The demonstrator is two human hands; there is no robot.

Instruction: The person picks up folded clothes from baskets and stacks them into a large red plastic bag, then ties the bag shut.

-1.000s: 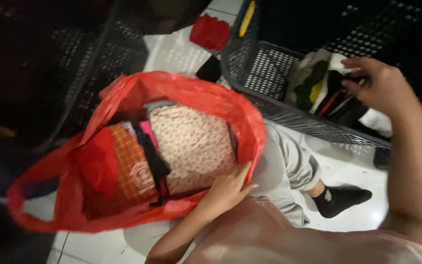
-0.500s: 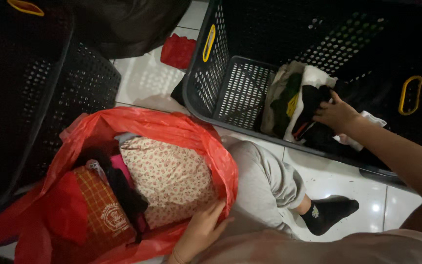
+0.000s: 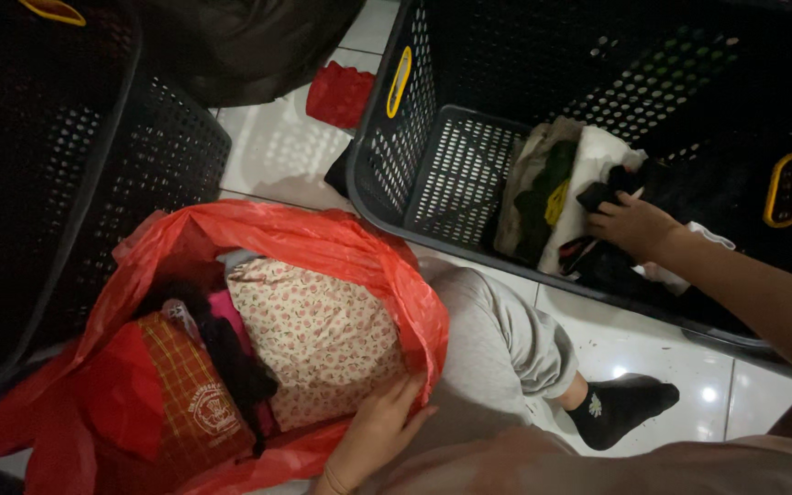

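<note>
Below the head camera, the only view, the right hand (image 3: 632, 223) reaches into a dark perforated basket (image 3: 469, 174) and rests on a small heap of clothes at its bottom; its fingers curl down onto a black garment (image 3: 603, 195), and whether they pinch it or only press on it I cannot tell. That garment lies directly under the fingertips, on the basket's far side from the person, so the right hand is much the nearer one to it. Beside it in the basket lie a white cloth (image 3: 588, 170) and a folded olive piece (image 3: 543, 183), both stretched from the near wall toward the far wall. Lower left, the left hand (image 3: 379, 433) holds the near rim of a red plastic bag (image 3: 323, 246), fingers spread slightly apart, thumb outside the rim and fingertips on the floral cloth (image 3: 318, 335) within. That cloth fills the middle of the bag; left of it sit a black item (image 3: 231, 353), a pink strip (image 3: 222, 307) and a red-and-yellow checked piece (image 3: 190, 394). Between bag and basket lies the person's grey-trousered leg (image 3: 506, 339) with a black sock (image 3: 621, 408) on white tiles (image 3: 277, 151). Another dark basket (image 3: 66, 183) stands to the left, well apart from both hands.
</note>
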